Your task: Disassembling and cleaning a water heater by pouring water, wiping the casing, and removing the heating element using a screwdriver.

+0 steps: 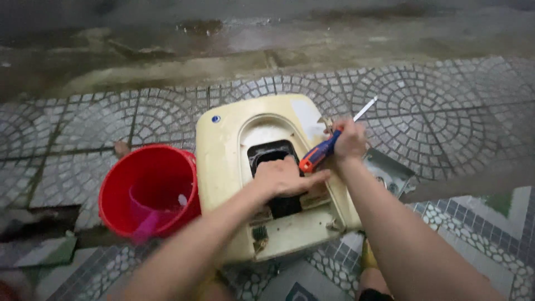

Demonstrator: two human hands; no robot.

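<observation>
A cream plastic appliance housing (223,161) lies flat on the tiled floor, with a dark opening (271,153) in its middle. My left hand (287,178) rests palm down over that opening, fingers spread toward the right. My right hand (350,140) grips a screwdriver (317,154) with a blue and orange handle at the housing's right edge; its metal shaft (365,108) points up and to the right.
A red bucket (147,189) with a pink scoop inside stands just left of the housing. A grey metal plate (390,170) lies on the floor to the right. Wet concrete stretches beyond the patterned tiles at the top.
</observation>
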